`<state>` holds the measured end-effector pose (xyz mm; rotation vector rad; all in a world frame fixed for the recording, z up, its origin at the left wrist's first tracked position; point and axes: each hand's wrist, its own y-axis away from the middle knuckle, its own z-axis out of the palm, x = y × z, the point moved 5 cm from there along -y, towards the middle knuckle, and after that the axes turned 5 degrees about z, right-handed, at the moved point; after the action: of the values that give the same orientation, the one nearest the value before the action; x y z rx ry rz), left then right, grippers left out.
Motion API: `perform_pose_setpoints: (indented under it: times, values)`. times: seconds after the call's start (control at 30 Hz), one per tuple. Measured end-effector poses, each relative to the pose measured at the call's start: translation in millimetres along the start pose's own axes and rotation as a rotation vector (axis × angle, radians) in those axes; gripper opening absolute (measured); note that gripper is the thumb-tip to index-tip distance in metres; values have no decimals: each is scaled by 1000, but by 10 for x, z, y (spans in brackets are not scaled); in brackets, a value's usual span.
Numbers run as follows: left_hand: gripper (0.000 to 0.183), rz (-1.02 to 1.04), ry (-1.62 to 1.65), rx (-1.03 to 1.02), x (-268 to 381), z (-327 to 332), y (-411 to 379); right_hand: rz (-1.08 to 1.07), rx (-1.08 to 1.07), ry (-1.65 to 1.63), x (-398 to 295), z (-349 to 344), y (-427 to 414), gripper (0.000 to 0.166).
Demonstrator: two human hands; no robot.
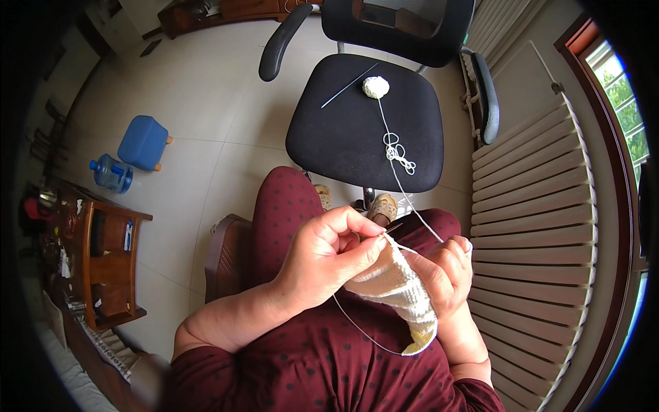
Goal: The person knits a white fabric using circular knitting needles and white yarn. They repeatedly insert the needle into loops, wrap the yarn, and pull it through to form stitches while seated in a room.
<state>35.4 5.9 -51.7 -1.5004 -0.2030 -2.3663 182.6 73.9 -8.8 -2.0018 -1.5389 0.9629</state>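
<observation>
A cream knitted piece (394, 288) hangs between my hands above my lap, its lower corner yellowish. My left hand (327, 252) pinches its upper edge between thumb and forefinger, where a thin needle tip (395, 226) pokes out. My right hand (447, 273) is closed at the knitting's right edge; its fingers hide whatever else they hold. A thin needle cable (363, 332) loops below the knitting. White yarn (416, 213) runs from my right hand to a loose tangle (396, 152) and a yarn ball (376, 87) on the chair seat. A separate straight needle (349, 86) lies beside the ball.
A black office chair (334, 139) with armrests faces me. To the right, a radiator (530, 226) runs beneath a window (620, 98). At left are a blue stool (143, 142), a plastic water jug (111, 174) and a wooden cabinet (110, 262). A brown seat (226, 257) is beside my leg.
</observation>
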Motion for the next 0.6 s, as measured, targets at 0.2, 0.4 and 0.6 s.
perform_pose_setpoints:
  times: [0.2,0.4,0.6]
  values:
    - [6,-46,-17,-39,-10,21,21,7,-13,33,3,-5,31,39]
    - [11,-105,-19,-121,-90,105,54,150,-145,-76,98,72,-33,41]
    - [11,-46,-174,-192,-48,173,86,223,-222,-253,171,80,-103,53]
